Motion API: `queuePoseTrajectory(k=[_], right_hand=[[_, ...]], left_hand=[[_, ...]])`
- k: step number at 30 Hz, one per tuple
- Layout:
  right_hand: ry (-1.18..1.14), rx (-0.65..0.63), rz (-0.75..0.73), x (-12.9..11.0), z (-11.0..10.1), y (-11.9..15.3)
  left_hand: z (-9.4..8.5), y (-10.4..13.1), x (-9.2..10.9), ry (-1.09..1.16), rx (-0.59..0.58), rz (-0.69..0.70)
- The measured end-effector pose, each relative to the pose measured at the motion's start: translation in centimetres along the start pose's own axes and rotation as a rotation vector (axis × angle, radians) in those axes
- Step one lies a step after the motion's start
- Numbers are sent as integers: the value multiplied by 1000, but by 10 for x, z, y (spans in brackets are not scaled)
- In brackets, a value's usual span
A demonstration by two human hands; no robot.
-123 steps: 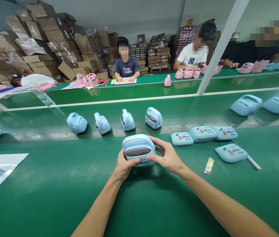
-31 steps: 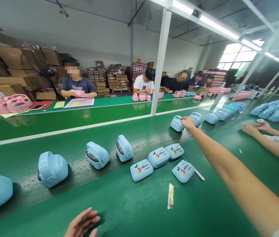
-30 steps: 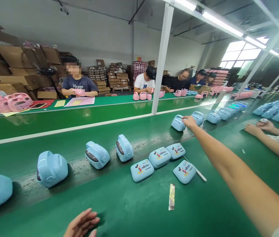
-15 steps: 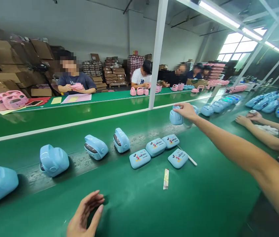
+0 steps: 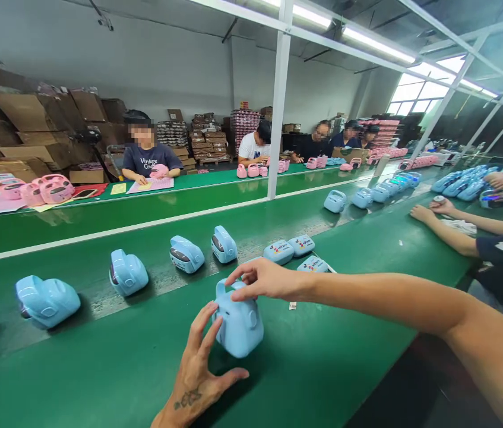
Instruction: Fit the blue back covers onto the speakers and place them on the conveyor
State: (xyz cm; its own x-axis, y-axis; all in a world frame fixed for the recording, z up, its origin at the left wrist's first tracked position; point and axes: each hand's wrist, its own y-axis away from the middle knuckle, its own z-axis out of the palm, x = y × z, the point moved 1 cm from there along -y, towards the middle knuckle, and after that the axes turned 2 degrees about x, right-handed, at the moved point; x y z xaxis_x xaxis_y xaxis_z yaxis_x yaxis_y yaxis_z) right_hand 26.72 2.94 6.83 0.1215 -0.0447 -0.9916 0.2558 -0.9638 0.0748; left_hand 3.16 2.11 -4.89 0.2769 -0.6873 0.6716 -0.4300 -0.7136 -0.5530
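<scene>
Blue cases [image 5: 129, 273], five of them, stand on the dark strip [image 5: 160, 284] along the far edge of the near surface [image 5: 322, 356], leftward of and beyond the held case [image 5: 240, 339]; the outermost is only partly in view. Farther right along the strip, one more stands apart, followed by a row too crowded to count. Three flat blue panels [image 5: 278, 253] with printed figures and lettering show at the surface's far edge, beyond the right forearm [image 5: 367, 291]. On the far surface [image 5: 215, 180], toward its left end, sit three pink cases [image 5: 55, 191] near one phone [image 5: 84, 194].

The held case is pale blue, smooth and rounded, with an arched handle on top, a small dark slot and a round disc on its side. It is over the middle of the near surface, well in from the near edge; whether its base touches down cannot be told. The right grip [image 5: 262, 279] is closed on its handle, thumb and fingers drawn close. The left grip [image 5: 200, 368] is wide, fingertips by the case's side, thumb well out.

Brown cartons [image 5: 86, 108] are piled behind the far surface, some with raised flaps, their contents hidden.
</scene>
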Motion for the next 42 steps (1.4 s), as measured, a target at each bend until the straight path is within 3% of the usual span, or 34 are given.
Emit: queuePoseTrajectory(k=[2, 5, 7, 10, 12, 15, 19, 25, 38, 42], right_hand=[[-56, -60, 47, 4, 11, -4], [-101, -146, 157, 6, 2, -4], [-109, -172, 201, 6, -16, -1], [13, -170, 141, 5, -58, 8], [329, -164, 58, 7, -90, 16], [1160, -142, 56, 22, -136, 30], [1408, -170, 139, 54, -168, 51], [1525, -193, 114, 77, -172, 64], [1562, -115, 81, 73, -179, 66], [1446, -11, -6, 68, -180, 67]], left_hand=[[-4, -3, -1, 9, -4, -70], [-6, -8, -5, 73, -17, -180], [-3, -11, -7, 144, -48, -252], [3, -12, -4, 281, -45, -385], [6, -13, -1, 393, 11, -497], [4, -15, 1, 511, 116, -620], [-7, -23, -6, 617, 204, -745], [-16, -25, -10, 823, 311, -864], [-12, -26, -7, 874, 383, -886], [-10, -25, -5, 914, 376, -897]])
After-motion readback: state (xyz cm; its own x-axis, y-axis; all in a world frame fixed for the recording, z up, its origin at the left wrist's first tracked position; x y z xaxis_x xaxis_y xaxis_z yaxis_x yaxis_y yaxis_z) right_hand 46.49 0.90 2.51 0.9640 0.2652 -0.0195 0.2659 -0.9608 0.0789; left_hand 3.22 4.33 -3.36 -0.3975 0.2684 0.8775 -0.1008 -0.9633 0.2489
